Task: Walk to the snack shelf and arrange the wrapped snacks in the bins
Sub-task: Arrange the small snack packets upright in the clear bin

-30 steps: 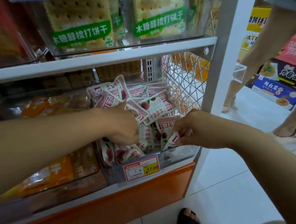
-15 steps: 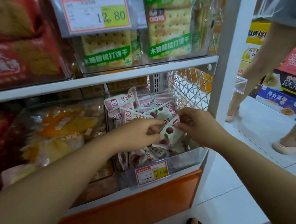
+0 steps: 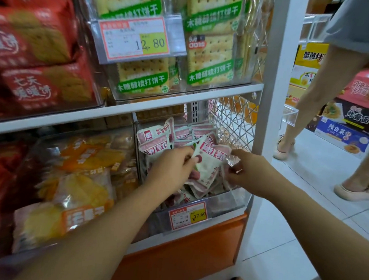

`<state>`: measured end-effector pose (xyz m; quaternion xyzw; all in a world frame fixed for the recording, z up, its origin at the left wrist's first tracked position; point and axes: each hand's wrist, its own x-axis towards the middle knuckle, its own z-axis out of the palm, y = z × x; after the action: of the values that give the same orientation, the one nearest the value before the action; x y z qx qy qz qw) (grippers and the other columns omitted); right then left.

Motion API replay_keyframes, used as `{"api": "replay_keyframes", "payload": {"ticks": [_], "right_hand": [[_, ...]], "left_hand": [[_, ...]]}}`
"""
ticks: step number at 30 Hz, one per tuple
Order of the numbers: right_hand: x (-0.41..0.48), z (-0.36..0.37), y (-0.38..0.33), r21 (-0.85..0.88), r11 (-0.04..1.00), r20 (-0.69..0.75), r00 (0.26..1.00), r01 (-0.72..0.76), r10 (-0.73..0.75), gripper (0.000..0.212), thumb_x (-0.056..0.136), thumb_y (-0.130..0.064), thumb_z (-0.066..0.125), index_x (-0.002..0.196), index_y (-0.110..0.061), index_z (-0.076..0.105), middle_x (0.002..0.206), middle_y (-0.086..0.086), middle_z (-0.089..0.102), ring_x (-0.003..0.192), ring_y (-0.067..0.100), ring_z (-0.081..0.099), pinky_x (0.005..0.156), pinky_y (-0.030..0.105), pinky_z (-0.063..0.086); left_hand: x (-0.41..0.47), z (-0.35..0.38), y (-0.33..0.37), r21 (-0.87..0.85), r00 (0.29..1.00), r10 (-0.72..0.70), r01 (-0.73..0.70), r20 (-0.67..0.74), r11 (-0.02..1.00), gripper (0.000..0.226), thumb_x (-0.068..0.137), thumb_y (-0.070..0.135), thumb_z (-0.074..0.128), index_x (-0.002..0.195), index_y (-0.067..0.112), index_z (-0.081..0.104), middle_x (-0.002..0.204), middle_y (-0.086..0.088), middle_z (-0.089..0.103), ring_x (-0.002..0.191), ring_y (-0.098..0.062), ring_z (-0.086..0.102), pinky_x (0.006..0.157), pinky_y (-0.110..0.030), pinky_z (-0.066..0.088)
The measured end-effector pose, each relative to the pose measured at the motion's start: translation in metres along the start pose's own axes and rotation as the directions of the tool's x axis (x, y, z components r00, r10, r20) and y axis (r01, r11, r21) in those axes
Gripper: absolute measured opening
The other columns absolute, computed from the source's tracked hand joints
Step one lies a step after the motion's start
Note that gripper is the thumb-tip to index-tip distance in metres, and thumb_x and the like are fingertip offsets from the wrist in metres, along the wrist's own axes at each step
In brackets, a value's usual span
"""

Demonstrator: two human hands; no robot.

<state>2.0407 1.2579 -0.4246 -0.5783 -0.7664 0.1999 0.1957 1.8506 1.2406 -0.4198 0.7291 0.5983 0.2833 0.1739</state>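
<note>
Snack packets (image 3: 207, 172): pink-white wrappers, red fruit print.

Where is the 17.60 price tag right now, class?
In the head view, the 17.60 price tag sits low at centre, on the front wall of the clear bin of pink snack packets, just above the orange base panel.

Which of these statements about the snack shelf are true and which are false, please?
1. The left hand pinches a pink-and-white packet above the clear bin. True.
2. That bin's price tag reads 12.80. False: it reads 17.60.
3. Green-labelled cracker packs sit on the shelf above. True.
4. Blue packs lie left of that bin. False: orange-yellow packs lie there.
</note>
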Motion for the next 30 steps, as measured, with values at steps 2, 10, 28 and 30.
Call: {"api": "replay_keyframes", "payload": {"ticks": [2,10,28,30], "right_hand": [[0.005,0.005,0.001,-0.026,1.0,0.064,0.998,-0.012,0.014,0.057,0.083,-0.026,0.065,0.135,-0.02,0.043,0.109,0.007,0.069,0.092,0.02,0.065,0.083,0.032,0.053],[0.031,0.021,-0.005,-0.172,0.982,0.344,0.939,0.077,-0.014,0.064,0.081,-0.031,0.068,0.139,-0.02,0.042,0.14,0.0,0.048,0.125,0.022,0.047,0.102,0.03,0.036],[-0.029,-0.022,-0.047,0.361,0.913,-0.224,0.968,0.188,-0.11,0.011,0.076,-0.029,0.071,0.084,-0.028,0.064,0.08,-0.012,0.069,0.065,0.002,0.068,0.05,0.02,0.054],[-0.034,-0.02,-0.051,0.431,0.888,-0.224,0.972,0.162,-0.069,0.011,0.076,-0.032,0.071,0.083,-0.025,0.067,0.075,-0.012,0.071,0.067,0.002,0.069,0.049,0.02,0.054]], "left_hand": [[-0.015,-0.009,-0.002,-0.106,0.992,-0.013,0.0,-0.123,0.994,0.018,0.096,0.02,0.051,0.083,0.013,0.061,0.068,0.003,0.067,0.058,0.004,0.062,0.057,-0.02,0.053],[-0.044,-0.026,0.002,-0.167,0.942,-0.043,-0.014,-0.333,0.986,0.024,0.097,0.025,0.049,0.078,0.011,0.057,0.065,0.002,0.059,0.059,-0.01,0.055,0.046,-0.021,0.038],[-0.038,-0.043,-0.017,-0.78,0.888,-0.459,0.307,0.028,0.546,0.021,0.098,0.022,0.049,0.117,0.016,0.055,0.108,-0.002,0.068,0.094,-0.016,0.068,0.082,-0.036,0.056],[-0.043,-0.043,-0.014,-0.817,0.907,-0.41,0.304,0.092,0.489,0.025,0.097,0.021,0.049,0.122,0.018,0.055,0.107,-0.002,0.07,0.095,-0.016,0.068,0.08,-0.034,0.055]]}}
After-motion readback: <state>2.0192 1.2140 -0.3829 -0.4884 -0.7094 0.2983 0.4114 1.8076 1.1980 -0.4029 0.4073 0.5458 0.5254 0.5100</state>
